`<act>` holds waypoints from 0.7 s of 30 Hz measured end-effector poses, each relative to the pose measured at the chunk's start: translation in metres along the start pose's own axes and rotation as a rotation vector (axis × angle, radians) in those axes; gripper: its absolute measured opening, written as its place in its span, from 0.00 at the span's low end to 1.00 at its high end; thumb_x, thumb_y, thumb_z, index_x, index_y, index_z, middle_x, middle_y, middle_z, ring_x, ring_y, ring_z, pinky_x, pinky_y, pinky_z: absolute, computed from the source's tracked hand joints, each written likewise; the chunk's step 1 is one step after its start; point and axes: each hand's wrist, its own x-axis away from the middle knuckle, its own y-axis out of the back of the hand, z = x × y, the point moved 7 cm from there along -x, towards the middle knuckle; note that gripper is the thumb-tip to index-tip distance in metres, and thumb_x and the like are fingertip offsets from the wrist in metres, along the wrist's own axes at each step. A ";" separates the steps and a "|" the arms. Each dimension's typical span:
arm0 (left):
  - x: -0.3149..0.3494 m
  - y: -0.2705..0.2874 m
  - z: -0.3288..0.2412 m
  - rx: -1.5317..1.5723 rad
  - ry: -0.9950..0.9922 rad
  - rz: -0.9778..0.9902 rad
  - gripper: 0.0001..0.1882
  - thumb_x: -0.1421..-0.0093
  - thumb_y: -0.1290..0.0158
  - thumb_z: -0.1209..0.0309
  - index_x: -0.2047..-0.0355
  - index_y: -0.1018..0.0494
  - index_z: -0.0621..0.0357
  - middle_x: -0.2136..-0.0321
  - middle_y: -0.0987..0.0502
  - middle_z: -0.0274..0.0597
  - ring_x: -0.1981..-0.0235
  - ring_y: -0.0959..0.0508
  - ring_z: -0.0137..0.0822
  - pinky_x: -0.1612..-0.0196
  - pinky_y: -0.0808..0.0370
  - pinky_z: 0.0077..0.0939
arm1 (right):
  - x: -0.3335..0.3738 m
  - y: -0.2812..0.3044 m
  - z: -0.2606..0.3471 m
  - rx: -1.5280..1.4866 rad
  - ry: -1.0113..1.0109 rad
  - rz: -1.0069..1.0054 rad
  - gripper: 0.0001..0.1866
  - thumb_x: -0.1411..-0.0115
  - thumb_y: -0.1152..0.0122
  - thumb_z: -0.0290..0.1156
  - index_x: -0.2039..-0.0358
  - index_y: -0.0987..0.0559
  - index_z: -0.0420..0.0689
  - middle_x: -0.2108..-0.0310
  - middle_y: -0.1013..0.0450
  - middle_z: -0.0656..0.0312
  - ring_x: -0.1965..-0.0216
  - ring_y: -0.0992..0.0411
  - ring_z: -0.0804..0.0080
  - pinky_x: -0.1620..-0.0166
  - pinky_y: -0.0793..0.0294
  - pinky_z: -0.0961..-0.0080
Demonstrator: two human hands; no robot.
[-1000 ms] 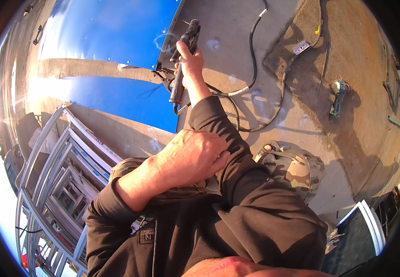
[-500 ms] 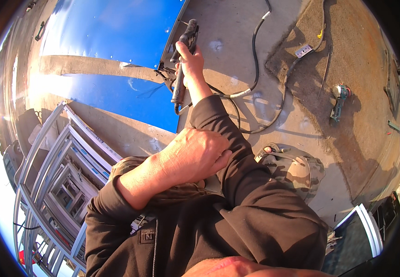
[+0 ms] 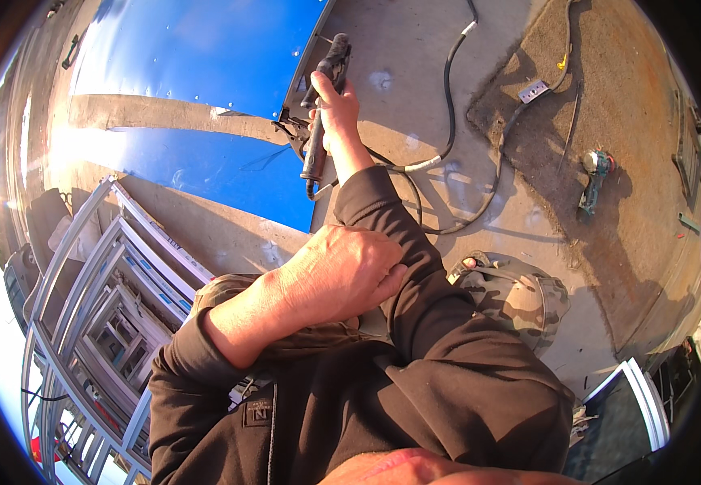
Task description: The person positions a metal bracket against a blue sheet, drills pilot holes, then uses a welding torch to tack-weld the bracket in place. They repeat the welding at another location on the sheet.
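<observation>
My right hand (image 3: 336,113) is wrapped round a long black corded hand tool (image 3: 313,166), its thumb lying along the upper part. The tool points away from me beside the edge of a blue sheet panel (image 3: 197,56); its exact kind is unclear. A dark cord leaves its near end. My left hand (image 3: 338,271) lies closed across my right forearm, back upward and thumb bent in. Its curled fingers are mostly hidden, so whatever they hold, if anything, does not show. Close to the tool's left side is a dark clamp-like piece (image 3: 292,129) at the panel's corner.
Black cable (image 3: 450,105) loops over the concrete to the right. A grey socket block (image 3: 533,91) lies on another lead. Farther right sits a teal cordless power tool (image 3: 595,182). Pale metal frames (image 3: 112,242) stack up at the left; my camouflage-clad knee (image 3: 512,303) is nearby.
My right hand and the black tool have shifted very slightly to the right. My left hand stays in place on the forearm.
</observation>
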 end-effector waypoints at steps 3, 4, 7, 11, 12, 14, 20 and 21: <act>0.000 0.000 0.000 0.000 -0.001 -0.003 0.13 0.40 0.45 0.68 0.77 0.28 0.64 0.77 0.26 0.50 0.70 0.22 0.53 0.67 0.25 0.43 | -0.002 0.000 -0.001 -0.009 0.006 0.005 0.23 0.48 0.26 0.44 0.58 0.26 0.48 0.76 0.32 0.69 0.85 0.38 0.81 0.82 0.36 0.79; 0.000 0.000 0.000 0.003 -0.004 -0.010 0.13 0.40 0.45 0.68 0.77 0.28 0.64 0.77 0.26 0.50 0.70 0.22 0.53 0.67 0.25 0.43 | -0.002 0.000 -0.001 -0.011 0.005 0.003 0.23 0.48 0.26 0.44 0.58 0.26 0.48 0.76 0.32 0.69 0.85 0.38 0.81 0.82 0.36 0.79; 0.001 0.000 -0.002 -0.009 -0.015 -0.018 0.13 0.40 0.45 0.67 0.77 0.28 0.64 0.77 0.26 0.50 0.70 0.22 0.53 0.67 0.25 0.43 | -0.003 0.001 -0.003 0.014 0.013 0.013 0.24 0.47 0.27 0.46 0.58 0.26 0.48 0.76 0.32 0.68 0.85 0.37 0.80 0.82 0.36 0.79; 0.000 0.001 -0.002 -0.003 -0.019 -0.007 0.12 0.40 0.44 0.67 0.76 0.28 0.64 0.77 0.26 0.50 0.70 0.22 0.53 0.67 0.25 0.43 | -0.007 -0.004 -0.020 -0.220 -0.250 0.069 0.32 0.49 0.30 0.58 0.57 0.30 0.48 0.74 0.32 0.63 0.80 0.31 0.69 0.78 0.31 0.66; 0.000 0.000 -0.002 0.007 -0.016 -0.002 0.12 0.40 0.44 0.67 0.76 0.27 0.63 0.77 0.26 0.49 0.70 0.22 0.53 0.67 0.25 0.43 | -0.006 -0.006 -0.025 -0.300 -0.348 0.077 0.34 0.50 0.31 0.62 0.56 0.31 0.48 0.74 0.32 0.61 0.79 0.30 0.66 0.77 0.29 0.62; -0.002 -0.001 -0.003 0.012 -0.015 0.009 0.12 0.40 0.45 0.67 0.75 0.27 0.63 0.77 0.26 0.49 0.70 0.22 0.53 0.67 0.25 0.43 | -0.007 -0.010 -0.025 -0.399 -0.435 0.112 0.34 0.50 0.33 0.63 0.57 0.31 0.49 0.73 0.32 0.60 0.78 0.30 0.64 0.75 0.28 0.60; -0.004 -0.001 -0.003 -0.005 -0.022 0.004 0.12 0.40 0.45 0.67 0.76 0.28 0.63 0.77 0.26 0.49 0.70 0.22 0.53 0.67 0.25 0.43 | -0.004 -0.003 0.003 0.016 -0.029 0.029 0.22 0.48 0.26 0.39 0.57 0.27 0.49 0.75 0.32 0.70 0.82 0.37 0.83 0.80 0.36 0.80; -0.004 0.000 -0.002 0.000 -0.022 -0.002 0.12 0.40 0.45 0.67 0.76 0.28 0.63 0.77 0.26 0.49 0.70 0.23 0.53 0.67 0.25 0.43 | -0.002 -0.003 0.003 0.015 -0.020 0.026 0.22 0.47 0.27 0.39 0.56 0.27 0.49 0.75 0.32 0.70 0.82 0.37 0.83 0.80 0.36 0.79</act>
